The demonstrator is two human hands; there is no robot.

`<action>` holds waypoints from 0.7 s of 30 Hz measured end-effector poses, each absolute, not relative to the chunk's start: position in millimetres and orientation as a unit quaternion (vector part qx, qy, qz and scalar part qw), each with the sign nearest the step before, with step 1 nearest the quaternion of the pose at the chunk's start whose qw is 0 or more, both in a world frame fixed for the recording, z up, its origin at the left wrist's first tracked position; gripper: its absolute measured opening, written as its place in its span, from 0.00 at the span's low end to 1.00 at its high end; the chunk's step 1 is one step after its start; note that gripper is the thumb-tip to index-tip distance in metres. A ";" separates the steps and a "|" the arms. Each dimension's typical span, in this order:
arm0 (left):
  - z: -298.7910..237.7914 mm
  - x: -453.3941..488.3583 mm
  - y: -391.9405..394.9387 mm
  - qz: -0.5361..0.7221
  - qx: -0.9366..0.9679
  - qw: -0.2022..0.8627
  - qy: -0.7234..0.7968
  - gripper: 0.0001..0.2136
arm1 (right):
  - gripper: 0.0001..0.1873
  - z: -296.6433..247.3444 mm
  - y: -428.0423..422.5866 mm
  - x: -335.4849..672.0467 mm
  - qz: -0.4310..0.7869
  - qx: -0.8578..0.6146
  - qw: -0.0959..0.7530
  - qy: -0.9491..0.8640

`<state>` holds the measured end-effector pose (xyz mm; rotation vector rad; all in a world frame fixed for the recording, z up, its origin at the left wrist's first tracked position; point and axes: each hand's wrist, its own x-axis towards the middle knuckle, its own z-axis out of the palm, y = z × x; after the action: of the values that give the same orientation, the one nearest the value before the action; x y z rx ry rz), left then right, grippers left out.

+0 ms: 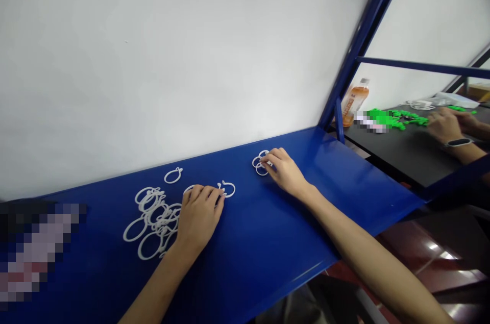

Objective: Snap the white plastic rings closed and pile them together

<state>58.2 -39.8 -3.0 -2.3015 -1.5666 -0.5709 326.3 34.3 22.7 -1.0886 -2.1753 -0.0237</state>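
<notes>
White plastic rings, each with a small eyelet, on a blue metal surface.
- Main pile of rings: tangled, flat, left of the left hand; most appear unsorted.
- Small stack: a few rings, apart to the right, seemingly all that is gathered.
- Lone ring: flat, eyelet toward the wall; round, so no long axis.
- Split ring: flat, touching the left fingertips.
- Left hand: palm down, fingers pressed together.
- Right hand: fingers bent onto the stack; a pinch cannot be told.
- Neighbouring bench: another person's hands, green parts, bottle.
</notes>
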 end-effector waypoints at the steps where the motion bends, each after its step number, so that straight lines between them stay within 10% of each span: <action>1: -3.4 57.6 -39.7 -0.200 -0.801 0.150 -0.544 0.11 | 0.07 21.9 30.0 321.1 0.009 -0.407 0.350 -0.843; 12: 4.9 61.9 -43.0 -0.284 -0.810 0.213 -0.468 0.06 | 0.27 5.8 1.6 279.8 0.234 -0.339 0.294 -0.862; 21: 15.6 68.8 -51.4 -0.326 -0.823 0.216 -0.411 0.03 | 0.10 15.8 -7.6 275.6 0.366 -0.324 0.401 -0.775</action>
<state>68.8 -51.4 15.6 -2.2808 -1.1401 -0.9034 275.6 -7.6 15.8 -0.8185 -1.9587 0.9255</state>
